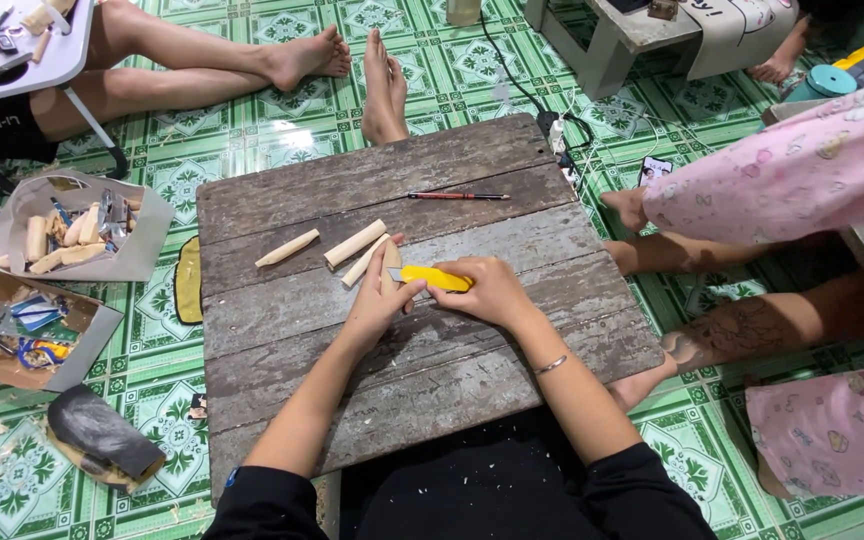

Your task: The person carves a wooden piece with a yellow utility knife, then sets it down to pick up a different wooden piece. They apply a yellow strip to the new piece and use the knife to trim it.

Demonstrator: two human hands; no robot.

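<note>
My right hand [490, 292] grips a yellow utility knife [432, 277], its blade pointing left. My left hand [380, 298] presses down on a small flat wooden piece [391, 257] where the blade meets it. Both rest on a weathered wooden board [282, 330] laid on the floor. Just beyond my left hand lie three carved wooden sticks: one at the left [287, 248], one in the middle [355, 243] and one [363, 262] touching my fingers. A red pencil [457, 196] lies farther back on the board.
A white box [142, 245] of wooden sticks and an open cardboard box [92, 335] of tools sit left of the board. Other people's legs [202, 55] and a foot [384, 85] lie beyond; a person in pink [772, 180] sits right. A cable and phone [655, 168] lie nearby.
</note>
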